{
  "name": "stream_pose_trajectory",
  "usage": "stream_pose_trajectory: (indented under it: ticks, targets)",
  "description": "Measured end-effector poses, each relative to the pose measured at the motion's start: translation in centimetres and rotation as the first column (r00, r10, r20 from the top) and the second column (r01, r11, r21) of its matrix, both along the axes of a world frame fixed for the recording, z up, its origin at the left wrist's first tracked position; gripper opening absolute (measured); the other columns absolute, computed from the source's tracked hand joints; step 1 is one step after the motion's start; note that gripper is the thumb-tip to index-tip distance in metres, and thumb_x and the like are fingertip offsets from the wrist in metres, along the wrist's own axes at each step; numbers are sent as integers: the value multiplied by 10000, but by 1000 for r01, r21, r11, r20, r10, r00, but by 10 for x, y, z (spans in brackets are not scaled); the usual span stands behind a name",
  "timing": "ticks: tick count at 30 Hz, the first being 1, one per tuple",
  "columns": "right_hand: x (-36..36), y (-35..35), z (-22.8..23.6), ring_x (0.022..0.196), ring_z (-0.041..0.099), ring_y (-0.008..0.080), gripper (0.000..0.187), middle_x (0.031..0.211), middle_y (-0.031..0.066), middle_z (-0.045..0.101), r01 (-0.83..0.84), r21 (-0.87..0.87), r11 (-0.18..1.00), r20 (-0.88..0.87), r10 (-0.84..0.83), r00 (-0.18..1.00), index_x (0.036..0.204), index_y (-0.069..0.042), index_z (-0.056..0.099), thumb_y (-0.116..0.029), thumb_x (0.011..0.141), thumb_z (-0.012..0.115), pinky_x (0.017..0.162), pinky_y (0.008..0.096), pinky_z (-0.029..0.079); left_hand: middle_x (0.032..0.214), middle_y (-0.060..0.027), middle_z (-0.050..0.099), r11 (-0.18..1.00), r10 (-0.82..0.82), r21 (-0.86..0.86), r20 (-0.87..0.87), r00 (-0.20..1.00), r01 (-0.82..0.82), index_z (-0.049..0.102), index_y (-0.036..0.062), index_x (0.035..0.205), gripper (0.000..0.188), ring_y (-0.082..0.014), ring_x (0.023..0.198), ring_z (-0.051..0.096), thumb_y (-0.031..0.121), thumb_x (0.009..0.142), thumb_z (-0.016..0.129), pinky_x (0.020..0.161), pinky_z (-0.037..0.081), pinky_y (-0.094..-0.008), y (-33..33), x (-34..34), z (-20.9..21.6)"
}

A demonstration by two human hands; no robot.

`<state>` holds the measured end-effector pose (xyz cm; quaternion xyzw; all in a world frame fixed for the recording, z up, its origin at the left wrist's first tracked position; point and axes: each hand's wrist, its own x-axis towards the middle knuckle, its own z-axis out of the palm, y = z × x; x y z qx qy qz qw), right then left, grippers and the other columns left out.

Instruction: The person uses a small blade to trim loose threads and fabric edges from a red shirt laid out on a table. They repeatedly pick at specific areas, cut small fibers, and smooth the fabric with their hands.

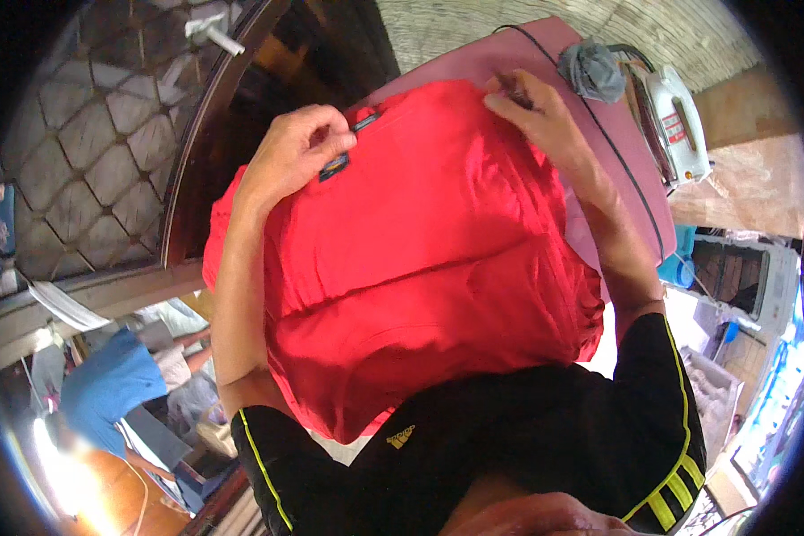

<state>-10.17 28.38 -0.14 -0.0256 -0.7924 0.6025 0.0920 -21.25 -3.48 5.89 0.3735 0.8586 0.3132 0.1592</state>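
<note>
A large red garment (402, 205), apparently a shirt, lies spread before me with a long crease across its middle. Its near part hangs toward my body. My left hand (304, 147) is closed at its far left edge, thumb and forefinger pinching the cloth. Beside those fingertips show a dark strip (366, 121) and a small dark patch (333, 167); I cannot tell whether they are one thing. At the far right edge, my right hand (538, 112) has curled fingers, thumb and forefinger closed on the fabric. Shadow darkens the gap inside that grip.
Under the garment is a pink padded board (558, 45). At its right end stand a white iron (679, 125) and a bunched grey cloth (591, 70), with a black cord (612, 143) running past. A metal lattice (89, 170) is at left; another person (112, 384) bends over below it.
</note>
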Motion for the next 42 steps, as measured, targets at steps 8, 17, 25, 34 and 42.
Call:
stream_pose_trajectory:
  ticks: [8,17,25,34,42]
  targets:
    - [-12,-4,-13,904,600,123,465,993,86,671,13,88,996,16,-15,1000,1192,53,607,-233,855,751,823,290,490,893,-70,674,991,119,-57,-92,989,-124,698,17,989,237,-143,783,616,200,859,773,716,507,-295,79,5,-5]
    - [-25,-2,-23,860,618,119,450,956,48,686,-27,-171,985,-24,23,999,1252,46,583,-152,871,717,817,277,489,914,-96,724,966,-209,115,-177,962,231,725,30,1088,217,-157,803,659,98,883,698,764,536,-301,112,-21,-31]
    - [-21,2,-15,709,524,60,368,823,-23,605,-18,-332,943,8,22,1000,1184,-6,629,-143,855,715,605,233,422,1038,-35,667,943,177,244,207,962,-226,638,38,1198,285,-115,933,605,169,948,674,872,490,-276,101,-53,-8]
    - [-20,2,-18,575,410,25,339,722,-60,515,-21,-382,924,49,43,998,1191,-40,617,-152,881,696,497,209,314,841,-16,726,988,-77,149,251,965,40,759,11,1024,199,-71,766,630,172,915,718,746,526,-255,110,-37,-30]
    - [-30,-5,-29,816,600,143,360,845,36,610,16,-60,998,-147,-25,989,1184,4,595,-179,891,697,747,296,486,639,67,547,957,71,262,189,979,-120,693,23,773,292,-25,619,463,252,954,698,572,399,-241,105,-48,-51]
